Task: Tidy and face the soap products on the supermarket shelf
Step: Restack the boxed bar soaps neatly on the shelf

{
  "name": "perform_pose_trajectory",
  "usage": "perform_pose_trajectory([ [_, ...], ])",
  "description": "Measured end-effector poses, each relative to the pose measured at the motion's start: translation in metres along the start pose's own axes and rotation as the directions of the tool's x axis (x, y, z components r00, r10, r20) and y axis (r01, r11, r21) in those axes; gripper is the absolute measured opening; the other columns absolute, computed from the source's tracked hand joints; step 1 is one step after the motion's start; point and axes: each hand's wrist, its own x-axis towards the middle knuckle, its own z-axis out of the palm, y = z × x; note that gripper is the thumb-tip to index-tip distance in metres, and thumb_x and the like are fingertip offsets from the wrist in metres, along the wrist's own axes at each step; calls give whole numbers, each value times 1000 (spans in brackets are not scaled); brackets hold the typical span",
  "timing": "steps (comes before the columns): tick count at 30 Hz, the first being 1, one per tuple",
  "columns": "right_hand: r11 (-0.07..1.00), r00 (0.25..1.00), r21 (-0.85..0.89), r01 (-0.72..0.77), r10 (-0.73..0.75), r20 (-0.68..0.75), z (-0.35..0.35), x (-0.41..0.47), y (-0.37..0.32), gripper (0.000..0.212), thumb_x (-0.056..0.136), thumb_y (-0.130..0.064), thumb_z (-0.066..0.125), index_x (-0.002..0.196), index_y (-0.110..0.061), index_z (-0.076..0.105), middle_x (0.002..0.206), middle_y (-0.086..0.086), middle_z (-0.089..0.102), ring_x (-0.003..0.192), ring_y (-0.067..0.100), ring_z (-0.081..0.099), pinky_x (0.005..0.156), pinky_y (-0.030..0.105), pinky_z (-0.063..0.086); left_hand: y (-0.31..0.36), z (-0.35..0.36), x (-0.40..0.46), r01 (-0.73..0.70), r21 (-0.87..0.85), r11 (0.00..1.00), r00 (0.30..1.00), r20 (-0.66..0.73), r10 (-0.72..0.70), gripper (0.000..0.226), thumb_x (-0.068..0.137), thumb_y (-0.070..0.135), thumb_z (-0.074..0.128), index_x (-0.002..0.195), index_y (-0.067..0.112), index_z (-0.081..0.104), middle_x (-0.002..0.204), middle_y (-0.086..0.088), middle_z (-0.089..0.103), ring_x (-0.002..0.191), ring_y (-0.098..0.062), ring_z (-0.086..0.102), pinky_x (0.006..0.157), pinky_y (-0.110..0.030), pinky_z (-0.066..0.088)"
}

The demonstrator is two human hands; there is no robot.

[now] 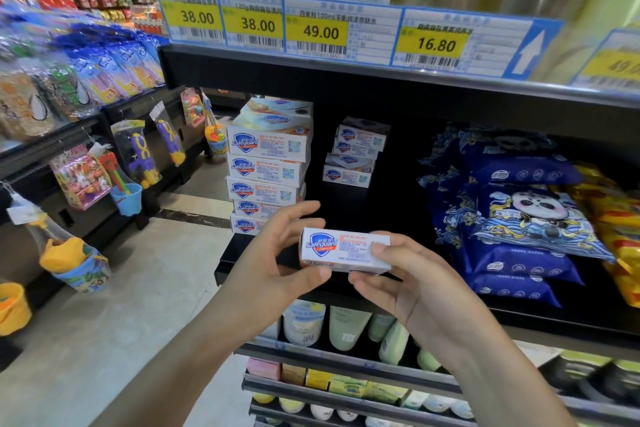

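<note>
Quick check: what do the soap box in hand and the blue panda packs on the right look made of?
Soap box: looks like thin printed cardboard with a slight sheen; crisp folded edges and flat faces. Blue panda packs: look like soft glossy plastic film; crinkled surfaces with glare and sagging, pillow-like shapes. Neither can be confirmed by sight alone.

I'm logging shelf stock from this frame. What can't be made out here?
Head view only:
- Held soap box: small print blurred; right hand covers its right end.
- Front stack: lowest boxes hidden by left hand.
- Rear stack: depth lost in shadow.
- Far-right price tag: cut by frame edge.
</note>
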Motion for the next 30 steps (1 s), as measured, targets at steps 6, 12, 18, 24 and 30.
perform_pose_trajectory([
  [6,997,997,16,75,-75,-20,-1,0,1,46,72,-13,75,117,-8,66,115,22,75,106,32,74,88,36,63,1,-4,-2,93,-64,994,996,-12,-93,97,70,24,95,144,61,44,141,26,57,127,10,55,88,-26,60],
  [12,988,988,-35,153,-154,-5,-3,0,4,37,72,3,79,104,-12,72,115,17,75,110,29,73,92,37,60,9,1,-2,189,-216,958,981,8,-192,91,62,62,85,144,54,46,135,19,66,120,-6,68,92,-34,62],
  [18,968,974,-114,225,-220,56,-4,-2,8,35,83,15,66,96,-17,73,121,8,74,109,25,73,85,32,58,14,0,-2,314,-265,912,948,27,-318,68,77,71,73,134,38,60,118,7,78,111,-11,74,85,-35,64],
  [24,943,954,-165,291,-273,119,-6,0,15,44,70,14,64,96,-20,72,132,-2,69,115,28,70,89,37,55,13,4,5,402,-273,874,914,52,-403,43,87,50,74,125,30,66,108,-1,81,95,-25,80,71,-32,64],
  [30,773,918,-496,395,-358,173,-8,-2,18,51,71,4,77,102,-36,70,142,-19,55,130,13,59,101,37,53,6,3,5,367,-291,884,920,-25,-390,30,95,25,74,124,27,69,106,-4,81,92,-25,80,64,-27,63],
])
